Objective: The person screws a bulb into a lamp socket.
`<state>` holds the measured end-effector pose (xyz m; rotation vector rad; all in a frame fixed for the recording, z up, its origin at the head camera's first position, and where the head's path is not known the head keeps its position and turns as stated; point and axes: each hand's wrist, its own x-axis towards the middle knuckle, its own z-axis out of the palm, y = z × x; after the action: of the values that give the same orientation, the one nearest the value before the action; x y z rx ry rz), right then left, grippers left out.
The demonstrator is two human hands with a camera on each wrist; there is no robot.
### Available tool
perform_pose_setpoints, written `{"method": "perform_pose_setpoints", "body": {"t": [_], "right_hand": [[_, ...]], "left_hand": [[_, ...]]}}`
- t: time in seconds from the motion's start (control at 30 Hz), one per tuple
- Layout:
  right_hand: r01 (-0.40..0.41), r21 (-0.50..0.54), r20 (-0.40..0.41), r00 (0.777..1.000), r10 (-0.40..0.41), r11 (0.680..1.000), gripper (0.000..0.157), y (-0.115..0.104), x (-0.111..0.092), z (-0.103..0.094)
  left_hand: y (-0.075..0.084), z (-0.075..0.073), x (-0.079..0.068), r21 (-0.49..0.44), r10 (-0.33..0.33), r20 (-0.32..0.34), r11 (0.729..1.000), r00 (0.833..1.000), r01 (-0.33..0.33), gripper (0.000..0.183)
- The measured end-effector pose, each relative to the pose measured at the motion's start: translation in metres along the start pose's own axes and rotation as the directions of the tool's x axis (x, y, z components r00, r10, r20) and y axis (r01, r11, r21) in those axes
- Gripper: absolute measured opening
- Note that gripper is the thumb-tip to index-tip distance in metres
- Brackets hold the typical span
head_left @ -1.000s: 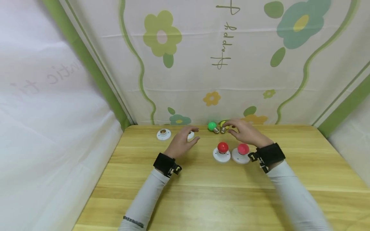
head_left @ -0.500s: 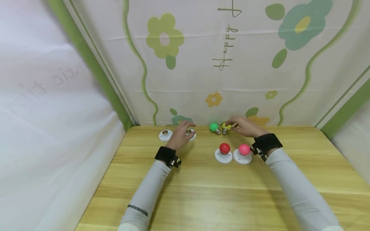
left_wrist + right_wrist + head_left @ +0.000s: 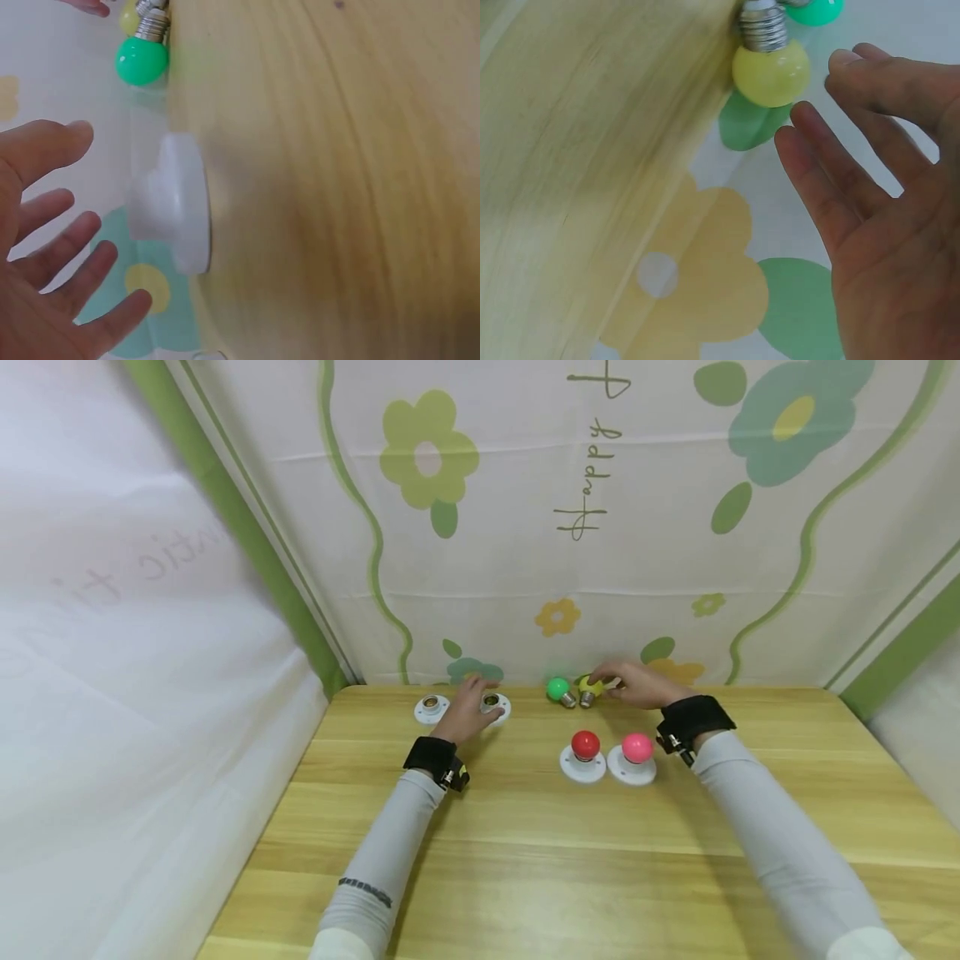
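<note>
Near the table's back edge, my left hand (image 3: 462, 714) hovers with spread fingers beside a white lamp socket (image 3: 503, 705). In the left wrist view a gap shows between those fingers (image 3: 88, 277) and the socket (image 3: 187, 202). My right hand (image 3: 637, 684) reaches to a yellow light bulb (image 3: 589, 686) lying at the back. The right wrist view has its fingers extended beside the yellow bulb (image 3: 771, 75), not wrapped round it. Against the yellow bulb's left side lies a green light bulb (image 3: 558, 688), metal base pointing right and forward.
Another socket (image 3: 431, 713) stands at the back left, its opening bare. Closer to me, a red bulb (image 3: 585, 744) and a pink bulb (image 3: 637, 747) stand upright in white sockets. A flowered curtain (image 3: 480, 560) rises behind the wooden table (image 3: 525, 877).
My left hand has shifted up to the socket on its right, uncovering more of it. My right hand has drawn slightly back and right, showing more of the yellow bulb.
</note>
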<state>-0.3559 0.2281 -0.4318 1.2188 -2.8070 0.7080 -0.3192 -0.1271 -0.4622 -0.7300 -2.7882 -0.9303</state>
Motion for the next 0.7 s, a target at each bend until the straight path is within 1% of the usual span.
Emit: {"method": "perform_pose_setpoints", "body": {"t": [0.13, 0.33, 0.47, 0.53, 0.6, 0.7], "right_hand": [[0.026, -0.057, 0.001, 1.0, -0.026, 0.998, 0.039, 0.005, 0.002, 0.004], [0.005, -0.084, 0.037, 0.999, -0.002, 0.996, 0.047, 0.003, 0.002, 0.007], [0.002, -0.111, 0.029, 1.0, 0.002, 0.994, 0.05, 0.007, 0.003, 0.01], [-0.003, -0.127, 0.013, 1.0, 0.005, 0.992, 0.05, 0.009, 0.003, 0.011], [-0.025, -0.128, 0.002, 1.0, 0.026, 0.991, 0.047, 0.011, 0.003, 0.012], [-0.086, -0.112, 0.005, 0.996, 0.088, 0.99, 0.04, 0.011, 0.002, 0.013]], "left_hand": [[-0.003, 0.002, -0.001, -0.009, -0.057, 0.037, 0.998, 0.998, 0.057, 0.06], [-0.009, 0.007, 0.002, 0.032, -0.096, 0.081, 0.995, 0.992, 0.093, 0.07], [-0.011, 0.01, 0.005, 0.066, -0.127, 0.111, 0.991, 0.986, 0.12, 0.077], [-0.012, 0.01, 0.006, 0.074, -0.139, 0.123, 0.989, 0.983, 0.131, 0.08], [-0.012, 0.011, 0.006, 0.081, -0.156, 0.135, 0.986, 0.978, 0.146, 0.08], [-0.013, 0.012, 0.006, 0.099, -0.181, 0.151, 0.981, 0.972, 0.167, 0.078]]}}
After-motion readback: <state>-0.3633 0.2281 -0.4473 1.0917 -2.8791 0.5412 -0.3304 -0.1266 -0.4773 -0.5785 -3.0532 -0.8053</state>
